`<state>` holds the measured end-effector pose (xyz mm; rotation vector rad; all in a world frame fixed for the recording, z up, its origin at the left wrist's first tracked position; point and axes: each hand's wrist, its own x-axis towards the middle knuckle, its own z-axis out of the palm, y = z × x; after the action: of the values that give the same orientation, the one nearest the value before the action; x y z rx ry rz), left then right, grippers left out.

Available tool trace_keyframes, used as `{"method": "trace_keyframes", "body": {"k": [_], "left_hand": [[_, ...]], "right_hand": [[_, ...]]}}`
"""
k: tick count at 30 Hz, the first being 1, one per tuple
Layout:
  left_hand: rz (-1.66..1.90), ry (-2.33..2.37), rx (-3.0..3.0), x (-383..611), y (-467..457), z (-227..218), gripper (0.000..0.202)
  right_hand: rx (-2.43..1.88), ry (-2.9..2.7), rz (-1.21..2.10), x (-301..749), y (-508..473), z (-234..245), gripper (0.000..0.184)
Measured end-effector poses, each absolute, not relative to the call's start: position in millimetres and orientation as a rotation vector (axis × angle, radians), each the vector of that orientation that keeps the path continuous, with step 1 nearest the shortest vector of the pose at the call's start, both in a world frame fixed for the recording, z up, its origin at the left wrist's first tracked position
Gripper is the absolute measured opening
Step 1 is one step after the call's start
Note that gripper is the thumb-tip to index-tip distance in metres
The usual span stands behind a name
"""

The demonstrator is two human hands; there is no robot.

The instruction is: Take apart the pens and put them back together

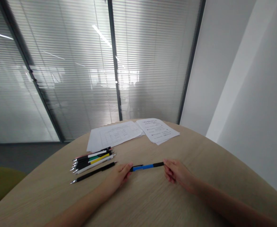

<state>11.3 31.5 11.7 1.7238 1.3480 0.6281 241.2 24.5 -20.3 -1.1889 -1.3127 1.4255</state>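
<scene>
Left hand (118, 177) and right hand (179, 174) pinch a blue pen (146, 167) at both ends (handling seemingly unfinished); bunched pens (96, 163) lie left.

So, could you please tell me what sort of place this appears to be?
It looks like a small office or meeting room: slatted blinds behind dark-framed glass, a curved wood-toned table, and printed sheets lying on it near a group of pens.

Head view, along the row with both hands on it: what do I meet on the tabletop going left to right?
Single black pen → left hand → blue pen → right hand.
</scene>
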Motion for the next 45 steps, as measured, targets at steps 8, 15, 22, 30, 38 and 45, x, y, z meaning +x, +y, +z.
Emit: {"method": "trace_keyframes", "body": {"k": [8, 15, 22, 30, 38, 45], "left_hand": [[0.773, 1.299, 1.508, 12.1, 32.9, 8.2, 0.050], [1.024, 1.024, 1.327, 13.2, 30.5, 10.5, 0.051], [1.097, 1.019, 1.314, 13.4, 34.7, 5.7, 0.032], [1.077, 1.090, 1.316, 15.1, 36.1, 7.4, 0.039], [0.974, 1.167, 1.421, 16.4, 28.4, 12.1, 0.036], [0.940, 1.083, 1.446, 15.2, 31.5, 3.4, 0.042]], "right_hand": [[-1.171, -1.450, 1.324, 238.0, 22.0, -25.3, 0.047], [-1.194, -1.314, 1.332, 233.1, 20.9, -22.4, 0.047], [-1.094, -1.207, 1.395, 235.7, 22.2, -20.7, 0.047], [-1.083, -1.222, 1.401, 236.4, 21.1, -22.1, 0.048], [-1.104, -1.256, 1.384, 236.2, 20.3, -19.7, 0.049], [-1.068, -1.235, 1.403, 235.0, 19.3, -18.7, 0.046]]}}
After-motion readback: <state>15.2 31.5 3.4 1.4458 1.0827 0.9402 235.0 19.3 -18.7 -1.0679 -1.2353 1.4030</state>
